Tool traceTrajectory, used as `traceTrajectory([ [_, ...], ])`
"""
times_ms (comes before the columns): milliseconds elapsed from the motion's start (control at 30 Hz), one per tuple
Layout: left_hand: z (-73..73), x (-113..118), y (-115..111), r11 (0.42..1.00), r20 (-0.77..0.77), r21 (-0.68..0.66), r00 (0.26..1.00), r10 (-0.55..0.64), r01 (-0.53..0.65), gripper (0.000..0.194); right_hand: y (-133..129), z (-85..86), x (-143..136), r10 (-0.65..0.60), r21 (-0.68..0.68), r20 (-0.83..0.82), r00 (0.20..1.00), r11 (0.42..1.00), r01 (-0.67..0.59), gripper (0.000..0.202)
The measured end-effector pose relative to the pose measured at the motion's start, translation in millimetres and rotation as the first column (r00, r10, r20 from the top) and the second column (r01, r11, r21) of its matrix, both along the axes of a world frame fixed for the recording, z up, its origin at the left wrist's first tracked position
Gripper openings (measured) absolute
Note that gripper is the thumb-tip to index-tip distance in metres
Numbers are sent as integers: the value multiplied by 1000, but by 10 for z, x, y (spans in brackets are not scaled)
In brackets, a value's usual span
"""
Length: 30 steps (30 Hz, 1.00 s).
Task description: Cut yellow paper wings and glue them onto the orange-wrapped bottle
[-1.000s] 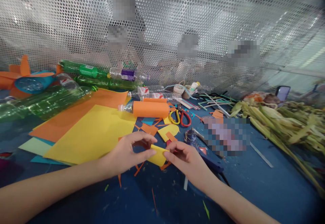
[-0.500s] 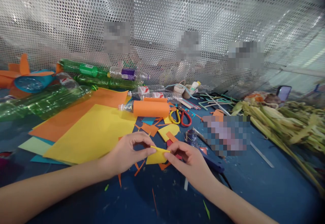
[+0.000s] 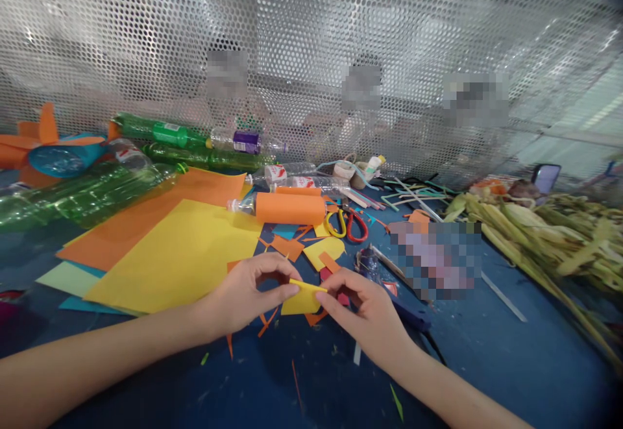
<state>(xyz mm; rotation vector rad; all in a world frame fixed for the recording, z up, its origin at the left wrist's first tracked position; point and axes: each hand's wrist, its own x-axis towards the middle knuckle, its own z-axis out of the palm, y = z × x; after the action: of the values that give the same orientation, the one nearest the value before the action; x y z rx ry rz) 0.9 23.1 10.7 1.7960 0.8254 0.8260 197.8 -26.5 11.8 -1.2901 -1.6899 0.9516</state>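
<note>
Two hands: From far away, I see my left hand (image 3: pixel 243 289) and right hand (image 3: pixel 367 309) pinching the same paper, thumbs against fingers.
Yellow paper: The small yellow paper piece (image 3: pixel 300 300) is between my fingertips, over the near part of the blue bench (image 3: pixel 263 383). Its top edge looks folded.
Fold: I think it could pop open if one pinch gets loose, or go crooked if I pull one side harder.
Scraps: Thin orange paper scraps (image 3: pixel 287 247) lie near my hands. My piece could get mixed up with them if I drop it.
Blue tool: A dark blue tool with a black cord (image 3: pixel 409 312), maybe a glue gun, is just beside my right hand. I can't tell if it's hot. If so, moving that hand outward could burn it.
Bottle: The clear plastic bottle in orange paper (image 3: pixel 291 209) lies toward the bench's far edge.
</note>
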Motion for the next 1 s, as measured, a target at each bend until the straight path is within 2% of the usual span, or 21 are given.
traceTrajectory([
  [167, -16, -10, 2, 999, 26, 46, 1000, 13, -14, 8, 23, -20, -5, -5, -13, -45, 999, 1000, 4, 10],
  [300, -37, -21, -6, 991, -20, 130, 999, 26, -23, 7, 27, -22, 3, 6, 17, -25, 1000, 1000, -6, 9],
  [367, -40, -25, -20, 982, -35, 191, 999, 3, 3, 8, 19, -12, 3, 8, 48, 12, 1000, 999, -9, 14],
  [500, -27, -25, -52, 966, -44, 256, 999, -32, 42, 6, -15, 30, -15, -6, 166, 161, 987, 986, -21, 3],
  [667, -6, -25, -79, 933, -18, 355, 998, -54, 57, 3, -55, 62, -45, 2, 320, 260, 966, 943, -88, 4],
  [833, 10, -26, -129, 821, -45, 561, 995, -94, 103, 6, -77, 39, -63, 62, 396, 282, 957, 902, -175, 8],
  [900, 11, -29, -141, 792, -61, 600, 994, -95, 113, 7, -91, 30, -61, 54, 459, 302, 952, 867, -195, 9],
  [1000, 2, -34, -141, 794, -60, 599, 994, -90, 108, 9, -114, 20, -43, 21, 562, 354, 935, 794, -231, 13],
])
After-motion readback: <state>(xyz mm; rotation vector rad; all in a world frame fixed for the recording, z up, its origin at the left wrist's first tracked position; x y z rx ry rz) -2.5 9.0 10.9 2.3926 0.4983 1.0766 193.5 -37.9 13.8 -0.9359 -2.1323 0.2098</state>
